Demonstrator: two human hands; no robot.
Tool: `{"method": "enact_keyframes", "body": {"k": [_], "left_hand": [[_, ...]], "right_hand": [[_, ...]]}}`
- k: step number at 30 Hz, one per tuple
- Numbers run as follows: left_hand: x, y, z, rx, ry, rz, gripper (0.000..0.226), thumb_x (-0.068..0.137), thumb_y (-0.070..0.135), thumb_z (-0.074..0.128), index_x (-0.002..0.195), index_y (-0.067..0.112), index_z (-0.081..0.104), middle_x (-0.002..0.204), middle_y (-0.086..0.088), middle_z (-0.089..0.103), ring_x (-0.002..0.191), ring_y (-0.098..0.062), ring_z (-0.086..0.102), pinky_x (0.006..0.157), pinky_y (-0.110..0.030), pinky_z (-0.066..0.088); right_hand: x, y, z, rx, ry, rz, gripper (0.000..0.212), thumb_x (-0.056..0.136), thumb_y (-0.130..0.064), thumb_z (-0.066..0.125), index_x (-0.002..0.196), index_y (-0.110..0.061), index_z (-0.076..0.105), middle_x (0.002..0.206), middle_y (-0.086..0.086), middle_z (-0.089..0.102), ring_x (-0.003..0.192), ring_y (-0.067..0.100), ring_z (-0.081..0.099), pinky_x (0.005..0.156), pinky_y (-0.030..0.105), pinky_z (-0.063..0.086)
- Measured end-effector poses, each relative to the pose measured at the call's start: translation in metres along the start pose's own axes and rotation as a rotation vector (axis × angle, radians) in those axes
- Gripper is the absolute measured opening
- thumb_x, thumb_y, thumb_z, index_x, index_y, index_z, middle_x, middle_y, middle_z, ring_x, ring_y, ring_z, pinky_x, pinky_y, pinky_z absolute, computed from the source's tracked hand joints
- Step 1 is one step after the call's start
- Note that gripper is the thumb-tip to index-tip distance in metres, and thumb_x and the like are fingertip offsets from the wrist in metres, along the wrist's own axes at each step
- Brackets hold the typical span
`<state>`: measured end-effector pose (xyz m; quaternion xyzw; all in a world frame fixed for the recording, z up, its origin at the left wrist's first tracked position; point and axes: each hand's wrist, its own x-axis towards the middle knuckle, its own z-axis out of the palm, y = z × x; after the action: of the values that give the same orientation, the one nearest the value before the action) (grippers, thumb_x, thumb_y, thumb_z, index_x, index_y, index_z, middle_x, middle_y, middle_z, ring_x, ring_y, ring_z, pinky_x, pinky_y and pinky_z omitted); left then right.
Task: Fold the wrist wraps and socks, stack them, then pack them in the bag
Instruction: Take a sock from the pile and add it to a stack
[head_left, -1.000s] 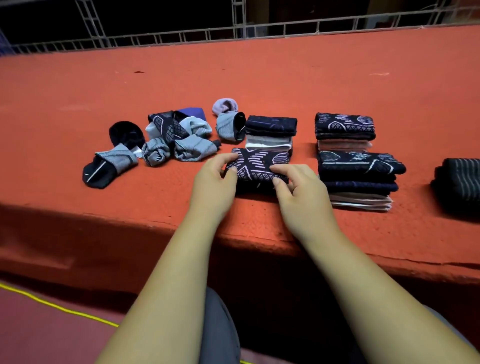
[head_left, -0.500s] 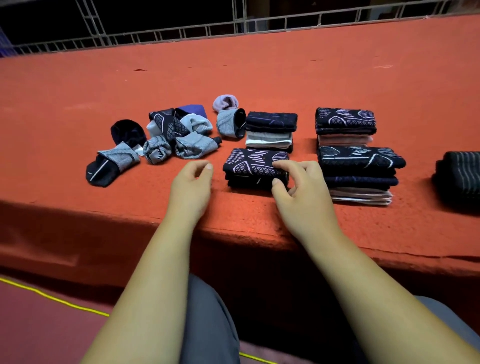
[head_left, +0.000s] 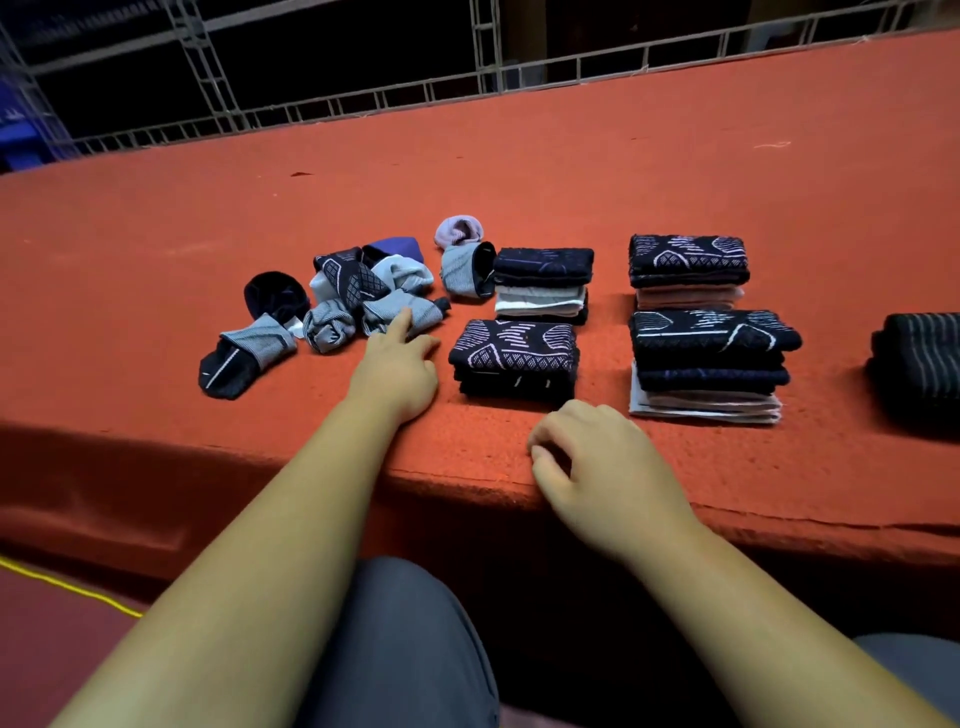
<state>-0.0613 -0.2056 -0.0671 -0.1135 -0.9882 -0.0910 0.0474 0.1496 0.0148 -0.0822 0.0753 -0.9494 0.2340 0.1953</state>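
Note:
A loose heap of grey, black and blue socks (head_left: 363, 291) lies left of centre on the orange platform. My left hand (head_left: 397, 364) reaches to it, index finger stretched out and touching a grey sock (head_left: 421, 317), holding nothing. A folded dark patterned stack (head_left: 514, 358) sits just right of that hand. Behind it stands a second folded stack (head_left: 543, 283). Two more folded stacks stand further right, one far (head_left: 688, 270) and one near (head_left: 709, 364). My right hand (head_left: 602, 467) rests near the platform's front edge, fingers loosely curled, empty.
The orange carpeted platform (head_left: 675, 156) has a rounded front edge that drops off toward my knees. A dark striped folded item (head_left: 919, 358) sits at the far right edge. A lilac sock (head_left: 460, 231) lies behind the heap. A metal railing (head_left: 467, 88) runs along the back.
Both hands have left the near patterned stack. My left hand moved left and forward to the loose socks. My right hand drew back toward the front edge.

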Motion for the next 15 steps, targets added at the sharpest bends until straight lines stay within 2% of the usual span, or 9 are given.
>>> {"method": "enact_keyframes", "body": {"k": [3,6,9,11,13,15], "left_hand": [[0.006,0.005,-0.003,0.060,-0.050,-0.044,0.059,0.102,0.035,0.033,0.161,0.034,0.039,0.178,0.007,0.004,0.151,-0.039,0.022,0.126,-0.049,0.025],[0.008,0.005,-0.002,0.053,-0.025,-0.068,0.059,0.103,0.032,0.036,0.162,0.023,0.039,0.176,0.006,0.017,0.147,-0.038,0.028,0.124,-0.047,0.028],[0.004,-0.001,0.001,-0.102,0.115,-0.049,0.054,0.099,0.018,0.048,0.151,0.009,0.056,0.167,-0.005,0.039,0.144,-0.037,0.041,0.124,-0.040,0.030],[-0.005,-0.006,-0.003,-0.278,0.237,-0.066,0.046,0.095,0.009,0.057,0.139,0.004,0.067,0.154,-0.010,0.055,0.142,-0.031,0.050,0.121,-0.033,0.033],[-0.021,-0.007,-0.012,-0.417,0.372,-0.079,0.035,0.092,0.008,0.064,0.126,0.005,0.076,0.138,-0.007,0.067,0.131,-0.025,0.060,0.111,-0.026,0.038],[-0.040,-0.006,-0.023,-0.526,0.481,-0.103,0.027,0.091,0.011,0.069,0.115,0.010,0.080,0.122,-0.004,0.073,0.117,-0.022,0.066,0.103,-0.024,0.043]], "right_hand": [[-0.003,0.004,0.000,0.013,-0.009,-0.016,0.025,0.093,-0.042,0.047,0.097,-0.031,0.068,0.099,-0.013,0.061,0.092,0.021,0.055,0.085,0.045,0.051],[-0.007,0.007,-0.002,0.041,-0.019,-0.033,0.027,0.094,-0.041,0.045,0.100,-0.031,0.070,0.101,-0.013,0.062,0.093,0.019,0.054,0.087,0.042,0.050],[-0.012,0.010,-0.005,0.063,-0.032,-0.064,0.024,0.095,-0.037,0.049,0.103,-0.032,0.071,0.105,-0.017,0.062,0.095,0.016,0.053,0.089,0.037,0.048],[-0.015,0.011,-0.009,0.079,-0.051,-0.078,0.023,0.095,-0.035,0.050,0.103,-0.033,0.071,0.106,-0.019,0.063,0.096,0.014,0.053,0.090,0.035,0.048],[-0.018,0.012,-0.012,0.102,-0.066,-0.081,0.023,0.095,-0.035,0.050,0.103,-0.034,0.071,0.106,-0.020,0.062,0.098,0.011,0.053,0.092,0.033,0.047],[-0.021,0.011,-0.014,0.118,-0.073,-0.081,0.023,0.094,-0.035,0.050,0.101,-0.034,0.071,0.107,-0.022,0.063,0.100,0.010,0.054,0.093,0.033,0.047]]}}
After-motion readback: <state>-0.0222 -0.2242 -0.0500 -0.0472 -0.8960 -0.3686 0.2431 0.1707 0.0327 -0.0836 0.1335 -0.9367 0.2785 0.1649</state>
